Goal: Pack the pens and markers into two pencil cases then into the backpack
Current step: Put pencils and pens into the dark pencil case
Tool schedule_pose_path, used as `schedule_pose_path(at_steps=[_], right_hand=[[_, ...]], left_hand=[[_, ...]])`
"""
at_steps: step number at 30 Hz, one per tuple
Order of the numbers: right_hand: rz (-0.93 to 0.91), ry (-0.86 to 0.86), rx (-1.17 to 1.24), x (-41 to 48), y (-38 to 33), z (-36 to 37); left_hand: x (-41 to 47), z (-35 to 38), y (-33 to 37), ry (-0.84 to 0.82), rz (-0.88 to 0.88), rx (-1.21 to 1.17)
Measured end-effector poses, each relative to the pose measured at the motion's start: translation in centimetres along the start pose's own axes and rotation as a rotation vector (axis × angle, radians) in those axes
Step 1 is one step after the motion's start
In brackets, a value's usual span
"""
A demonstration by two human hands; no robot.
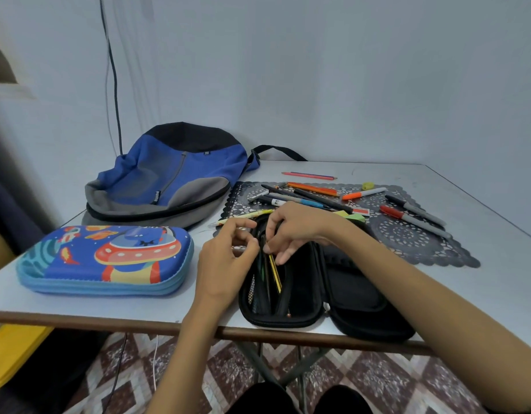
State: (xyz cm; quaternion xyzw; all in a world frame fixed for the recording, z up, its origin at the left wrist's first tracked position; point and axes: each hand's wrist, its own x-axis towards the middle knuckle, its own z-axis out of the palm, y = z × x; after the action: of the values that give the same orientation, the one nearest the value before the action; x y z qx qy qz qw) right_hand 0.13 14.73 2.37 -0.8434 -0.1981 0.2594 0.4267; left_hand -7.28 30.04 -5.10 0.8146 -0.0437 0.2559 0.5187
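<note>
You have the table [467, 189] | far-left corner: backpack [165, 177] | near-left: blue pencil case [109, 261] | near edge: open black pencil case [348, 294] | far-right: lace mat [407, 234]

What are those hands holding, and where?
The right hand pinches a yellow pencil by its upper end, inside the black case; for the left hand, it cannot be told.

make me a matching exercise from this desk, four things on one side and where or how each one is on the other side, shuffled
Things
1. backpack
2. cartoon pencil case
3. black pencil case
4. red marker

Places and states
a. lying on the lace mat, right side
b. closed, flat, near the left front edge
c. lying at the back left of the table
d. open, pencils inside

Pairs: 1-c, 2-b, 3-d, 4-a
</note>
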Motion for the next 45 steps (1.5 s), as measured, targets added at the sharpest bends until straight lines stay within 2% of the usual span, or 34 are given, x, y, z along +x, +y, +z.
schedule_pose_path(at_steps=[13, 21, 24, 27, 29, 31, 35, 45], right_hand=[[-0.045, 0.087, 0.127, -0.2, 0.7, 1.7], [-0.049, 0.025, 0.059, -0.3, 0.5, 0.2], [-0.086, 0.169, 0.037, 0.1, 0.6, -1.9], [-0.083, 0.451, 0.05, 1.6, 1.8, -4.7], [-0.038, 0.697, -0.082, 3.2, 3.7, -6.8], [0.036, 0.871, -0.329, 4.5, 5.8, -8.7], [0.152, 0.861, -0.584, 5.2, 8.8, -10.8], [0.219, 0.89, -0.699, 5.4, 10.4, -11.4]], left_hand=[[0.0, -0.1, 0.3, -0.009, -0.023, 0.022], [-0.1, 0.0, 0.4, -0.002, -0.026, 0.006], [-0.1, 0.0, 0.3, -0.002, -0.018, -0.003], [0.1, 0.0, 0.0, 0.007, 0.001, 0.007], [0.2, 0.1, -0.2, 0.007, 0.015, 0.022], [0.3, 0.1, -0.2, 0.008, 0.027, 0.032], [0.3, 0.2, -0.2, 0.01, 0.034, 0.038], [0.3, 0.2, -0.3, 0.01, 0.043, 0.036]])
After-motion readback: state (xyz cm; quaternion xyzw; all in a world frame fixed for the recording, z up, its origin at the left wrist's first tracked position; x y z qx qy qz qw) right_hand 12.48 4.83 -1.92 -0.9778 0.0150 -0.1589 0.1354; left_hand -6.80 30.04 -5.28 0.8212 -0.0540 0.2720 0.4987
